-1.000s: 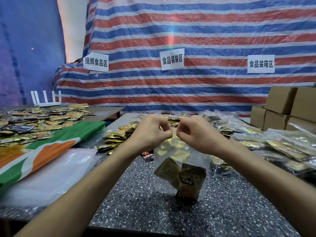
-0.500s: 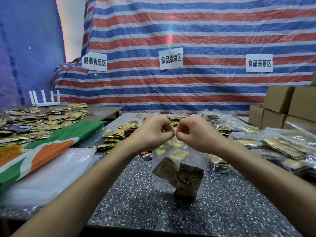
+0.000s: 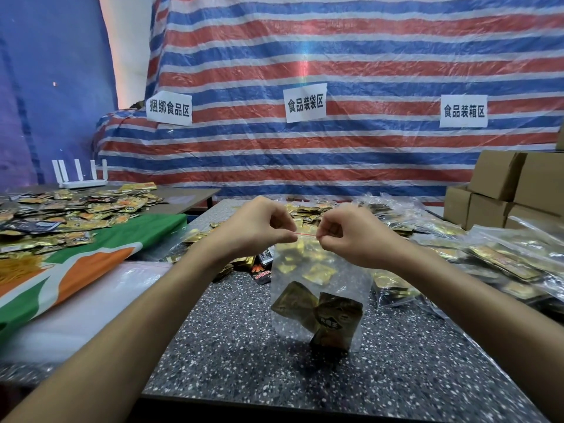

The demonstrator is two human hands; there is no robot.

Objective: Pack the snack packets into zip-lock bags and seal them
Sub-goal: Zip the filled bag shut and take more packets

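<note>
— Fingers (image 3: 282, 238) first: what are they doing?
— Both hands are curled. The left hand (image 3: 256, 230) and right hand (image 3: 351, 236) each pinch the top edge of a clear zip-lock bag (image 3: 317, 279), thumb against forefinger. A short stretch of its red seal strip (image 3: 306, 235) shows between them.
— Where is the bag?
— It hangs upright from the two pinches over a dark speckled table (image 3: 232, 361); I cannot tell whether its bottom touches. Gold snack packets (image 3: 332, 319) lie bunched in its lower part.
— And around it?
— Loose packets (image 3: 308, 210) are heaped behind the hands. Filled bags (image 3: 503, 264) lie to the right, with cardboard boxes (image 3: 500, 184) beyond them.
</note>
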